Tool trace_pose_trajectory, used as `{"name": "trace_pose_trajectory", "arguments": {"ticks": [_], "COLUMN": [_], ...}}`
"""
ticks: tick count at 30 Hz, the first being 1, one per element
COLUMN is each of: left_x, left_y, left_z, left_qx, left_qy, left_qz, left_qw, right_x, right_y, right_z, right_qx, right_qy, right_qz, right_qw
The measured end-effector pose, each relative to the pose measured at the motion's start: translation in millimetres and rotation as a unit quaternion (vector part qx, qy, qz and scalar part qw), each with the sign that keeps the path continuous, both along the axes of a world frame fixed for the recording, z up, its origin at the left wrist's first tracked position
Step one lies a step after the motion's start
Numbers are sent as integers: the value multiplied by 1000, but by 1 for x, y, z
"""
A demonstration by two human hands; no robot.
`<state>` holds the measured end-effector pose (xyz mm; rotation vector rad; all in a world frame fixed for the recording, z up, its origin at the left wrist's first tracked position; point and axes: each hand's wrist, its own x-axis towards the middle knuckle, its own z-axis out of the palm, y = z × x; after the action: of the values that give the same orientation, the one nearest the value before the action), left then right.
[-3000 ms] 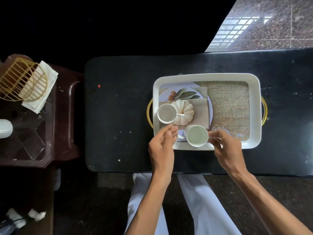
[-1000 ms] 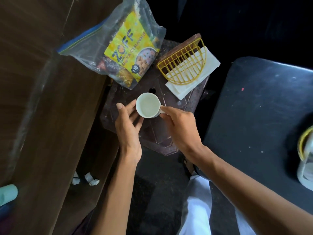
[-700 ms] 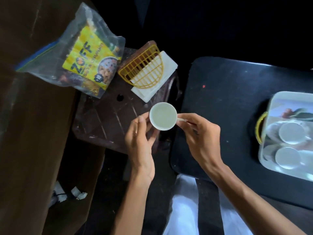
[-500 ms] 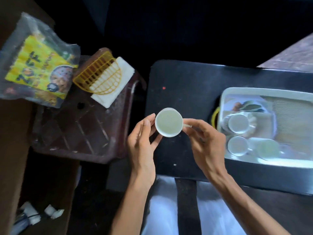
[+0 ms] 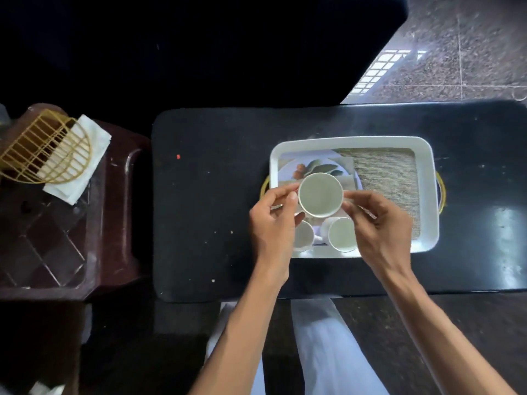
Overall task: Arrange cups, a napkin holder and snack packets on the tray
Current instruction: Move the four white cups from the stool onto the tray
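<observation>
Black table [image 5: 214,195]: left hand [image 5: 271,226], right hand [image 5: 382,232] pinch cup [image 5: 320,194] above tray [image 5: 370,142]; lower cup [image 5: 305,236] half hidden.

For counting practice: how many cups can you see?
3: held cup over the tray, between left hand and right hand; left cup and right cup standing in its near-left corner. Held cup may hide another.

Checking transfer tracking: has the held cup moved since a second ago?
Yes. The cup, pinched by left hand and right hand, went rightward from over the brown stool to above the left half of the white tray.
</observation>
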<state>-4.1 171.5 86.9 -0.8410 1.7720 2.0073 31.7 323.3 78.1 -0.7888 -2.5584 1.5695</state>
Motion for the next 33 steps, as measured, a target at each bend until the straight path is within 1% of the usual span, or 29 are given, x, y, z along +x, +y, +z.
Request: {"name": "trace_pose_trajectory", "arguments": {"ticks": [5, 10, 18, 22, 28, 33], "left_x": [-3, -2, 0, 1, 1, -2], "left_y": [41, 60, 54, 49, 44, 39], "left_z": [-12, -17, -23, -22, -18, -16], "left_qx": [-7, -1, 17, 10, 7, 6], "left_qy": [-24, -50, -62, -65, -60, -56], "left_qz": [-3, 22, 55, 68, 77, 80], "left_qw": [1000, 999, 996, 995, 995, 995], "right_x": [-4, -6, -7, -6, -5, -4], "right_y": [37, 62, 81, 82, 81, 79], "right_z": [-15, -35, -63, -74, -83, -86], "right_qx": [7, 7, 19, 20, 23, 45], "right_qy": [-7, -14, -33, -48, -61, -70], "right_qz": [-22, -28, 2, 4, 22, 39], "right_qw": [1000, 999, 999, 999, 998, 996]}}
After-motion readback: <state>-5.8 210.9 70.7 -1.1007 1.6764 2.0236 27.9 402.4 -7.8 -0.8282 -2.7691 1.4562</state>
